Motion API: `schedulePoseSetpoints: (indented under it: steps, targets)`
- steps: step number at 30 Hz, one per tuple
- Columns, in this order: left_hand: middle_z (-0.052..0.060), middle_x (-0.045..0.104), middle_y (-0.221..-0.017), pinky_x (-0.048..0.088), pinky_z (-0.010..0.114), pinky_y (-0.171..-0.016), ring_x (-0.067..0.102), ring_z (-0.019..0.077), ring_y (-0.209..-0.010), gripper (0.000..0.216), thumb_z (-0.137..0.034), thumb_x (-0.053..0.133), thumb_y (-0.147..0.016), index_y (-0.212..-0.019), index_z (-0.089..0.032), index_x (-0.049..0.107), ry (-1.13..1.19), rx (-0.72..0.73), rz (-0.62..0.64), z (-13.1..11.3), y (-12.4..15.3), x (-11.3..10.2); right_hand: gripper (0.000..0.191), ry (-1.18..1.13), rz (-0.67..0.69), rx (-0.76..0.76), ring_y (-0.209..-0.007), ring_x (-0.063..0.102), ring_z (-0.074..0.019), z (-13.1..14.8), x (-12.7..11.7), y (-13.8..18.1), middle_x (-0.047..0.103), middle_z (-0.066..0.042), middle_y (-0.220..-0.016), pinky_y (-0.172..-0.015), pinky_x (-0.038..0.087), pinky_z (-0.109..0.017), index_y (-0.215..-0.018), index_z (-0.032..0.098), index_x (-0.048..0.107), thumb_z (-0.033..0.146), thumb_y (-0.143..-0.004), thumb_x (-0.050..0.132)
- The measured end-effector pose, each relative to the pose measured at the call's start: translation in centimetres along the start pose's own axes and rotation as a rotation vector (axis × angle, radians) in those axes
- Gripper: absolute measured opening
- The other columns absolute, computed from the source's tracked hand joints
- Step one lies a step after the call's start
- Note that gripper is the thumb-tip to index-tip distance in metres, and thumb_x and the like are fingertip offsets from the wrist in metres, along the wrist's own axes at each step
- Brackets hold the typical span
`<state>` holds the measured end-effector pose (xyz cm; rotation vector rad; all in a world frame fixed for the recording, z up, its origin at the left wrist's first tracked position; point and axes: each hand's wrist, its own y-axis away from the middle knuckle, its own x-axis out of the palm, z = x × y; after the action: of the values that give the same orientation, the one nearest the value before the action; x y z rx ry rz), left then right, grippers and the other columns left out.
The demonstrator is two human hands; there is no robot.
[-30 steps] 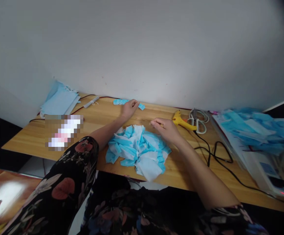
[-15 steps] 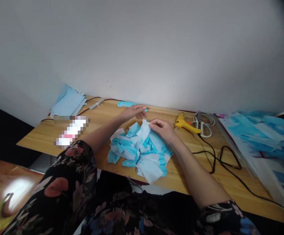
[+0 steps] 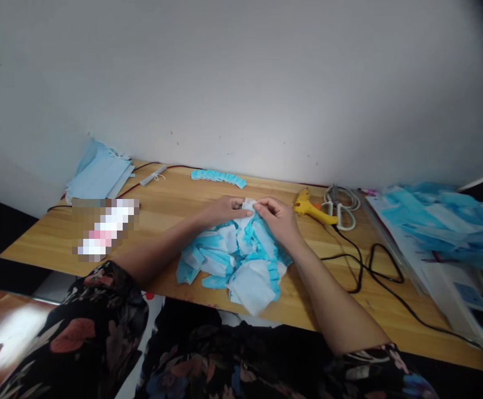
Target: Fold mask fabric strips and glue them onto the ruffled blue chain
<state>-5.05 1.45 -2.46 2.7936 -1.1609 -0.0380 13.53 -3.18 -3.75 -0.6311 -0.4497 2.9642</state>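
On the table before me lies a ruffled bundle of blue and white mask fabric (image 3: pixel 252 282), its pieces gathered and overlapping. My left hand (image 3: pixel 223 212) pinches the white fabric at the bundle's far edge between thumb and fingers. Close beside it, my right hand (image 3: pixel 278 220) grips the same edge, thumb and fingertips pressed together. The two sets of fingertips nearly meet, and they partly hide the fabric between them. Beyond my hands, against the wall, a row of small pleated blue pieces (image 3: pixel 218 177) rests on the table.
A yellow glue gun (image 3: pixel 315 211) and white-handled scissors (image 3: pixel 343 215) lie to the right, with a black cord (image 3: pixel 382 276) looping nearby. Blue fabric pieces (image 3: pixel 445 216) are heaped at far right. Several face masks (image 3: pixel 100 172) are stacked at left, behind a blurred-out item (image 3: pixel 108 230).
My left hand has come down from near the pleated row to the bundle's far edge and pinches the fabric there. The view has shifted slightly. My right hand keeps its grip.
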Motion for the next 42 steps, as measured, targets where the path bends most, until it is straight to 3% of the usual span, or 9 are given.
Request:
schedulePoseSetpoints:
  steps: [6,10,13,17,21,29,33,38,42]
  targets:
    - [0.003,0.069,-0.082,0.046,0.022,-0.065,0.059,0.0116,-0.069,0.045,-0.052,0.074,-0.069,-0.093,-0.014,0.072,0.010,0.031,-0.168,0.0,0.8,-0.3,0.041,-0.166,0.069,0.031,-0.073,0.056,-0.0153,0.0,-0.4,-0.1,0.062,0.000,-0.081,-0.066,0.045,-0.026,-0.115,0.026,0.067,0.054,-0.091,0.049]
    - [0.006,0.071,-0.092,0.046,0.023,-0.069,0.062,0.0157,-0.081,0.049,-0.057,0.066,-0.075,-0.097,-0.014,0.074,-0.105,0.110,-0.212,-0.4,1.1,-0.5,0.054,-0.245,0.208,0.071,-0.070,0.057,-0.0140,-0.4,-0.3,-0.1,0.063,0.002,-0.080,-0.066,0.046,-0.026,-0.127,0.028,0.061,0.049,-0.078,0.069]
    - [0.007,0.070,-0.101,0.046,0.024,-0.076,0.061,0.0173,-0.091,0.047,-0.056,0.064,-0.078,-0.098,-0.014,0.074,-0.145,0.186,-0.235,-0.7,1.3,-0.7,0.058,-0.263,0.282,0.114,-0.067,0.057,-0.0133,-0.9,-0.1,-0.1,0.065,0.002,-0.079,-0.064,0.046,-0.026,-0.125,0.028,0.064,0.046,-0.072,0.076]
    - [0.005,0.068,-0.084,0.044,0.022,-0.067,0.059,0.0133,-0.074,0.046,-0.056,0.063,-0.078,-0.089,-0.012,0.072,-0.086,0.137,-0.216,-0.8,1.3,-0.9,0.053,-0.330,0.280,0.202,-0.070,0.061,-0.0145,-1.4,-0.1,0.0,0.071,0.000,-0.087,-0.066,0.049,-0.027,-0.118,0.027,0.069,0.047,-0.070,0.077]
    - [0.002,0.065,-0.076,0.043,0.021,-0.065,0.057,0.0108,-0.068,0.042,-0.055,0.064,-0.077,-0.085,-0.014,0.070,0.007,0.140,-0.297,-0.3,1.0,-1.3,0.049,-0.339,0.258,0.257,-0.081,0.066,-0.0178,-1.2,-0.2,0.0,0.074,-0.001,-0.100,-0.072,0.053,-0.029,-0.110,0.025,0.073,0.044,-0.065,0.080]
    - [0.002,0.065,-0.075,0.043,0.020,-0.063,0.057,0.0103,-0.067,0.040,-0.051,0.067,-0.077,-0.087,-0.013,0.067,0.292,0.177,-0.355,-0.3,0.5,-1.9,0.049,-0.402,0.375,0.326,-0.072,0.067,-0.0171,-1.0,-0.5,0.2,0.075,-0.001,-0.090,-0.065,0.055,-0.030,-0.110,0.024,0.072,0.043,-0.065,0.081]
    - [0.005,0.068,-0.080,0.044,0.020,-0.061,0.061,0.0121,-0.070,0.036,-0.046,0.070,-0.075,-0.090,-0.013,0.067,0.399,0.132,-0.325,-0.8,0.8,-1.4,0.050,-0.329,0.297,0.272,-0.088,0.068,-0.0216,-1.5,-0.7,0.1,0.074,-0.005,-0.103,-0.078,0.055,-0.035,-0.113,0.023,0.071,0.051,-0.072,0.074]
    - [0.005,0.068,-0.082,0.046,0.018,-0.059,0.060,0.0100,-0.067,0.038,-0.046,0.071,-0.076,-0.092,-0.012,0.067,0.479,0.137,-0.272,-0.4,0.6,-1.4,0.056,-0.369,0.100,0.123,-0.116,0.061,-0.0225,-1.6,-1.0,-0.4,0.066,-0.007,-0.127,-0.098,0.048,-0.042,-0.132,0.027,0.057,0.062,-0.092,0.039]
    - [0.007,0.068,-0.085,0.047,0.018,-0.055,0.061,0.0105,-0.065,0.040,-0.046,0.071,-0.076,-0.097,-0.011,0.067,0.547,0.150,-0.174,0.1,0.4,-1.5,0.047,-0.163,-0.068,-0.077,-0.118,0.059,-0.0224,-0.4,-1.0,-0.2,0.064,-0.008,-0.127,-0.104,0.043,-0.043,-0.134,0.028,0.053,0.046,-0.091,0.054]
